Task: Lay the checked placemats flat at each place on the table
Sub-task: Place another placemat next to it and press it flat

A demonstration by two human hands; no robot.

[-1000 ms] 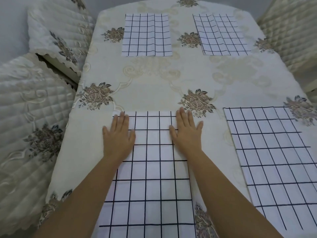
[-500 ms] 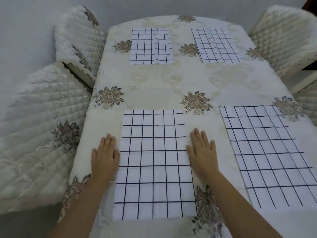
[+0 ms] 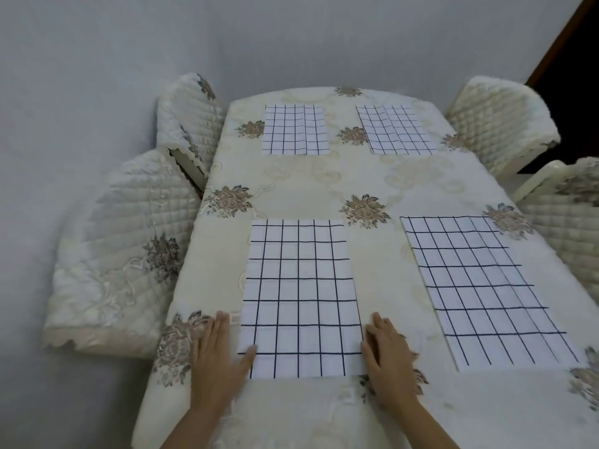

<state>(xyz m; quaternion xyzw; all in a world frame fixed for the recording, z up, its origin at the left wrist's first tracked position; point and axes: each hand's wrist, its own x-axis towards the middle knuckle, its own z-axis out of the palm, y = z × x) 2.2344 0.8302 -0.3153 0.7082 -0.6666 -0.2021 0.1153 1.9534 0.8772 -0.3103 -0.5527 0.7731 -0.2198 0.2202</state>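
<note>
I see the left hand and right hand flat and empty on the table, flanking the near end of the near-left placemat (left thumb touching its edge), whose long axis runs straight away from me.

My left hand and my right hand are both bare, and behind my fingers the wrists and forearms are bare too, slim and smooth, down to the lower edge of view, while my fingertips are too blurred to tell the nails.
</note>
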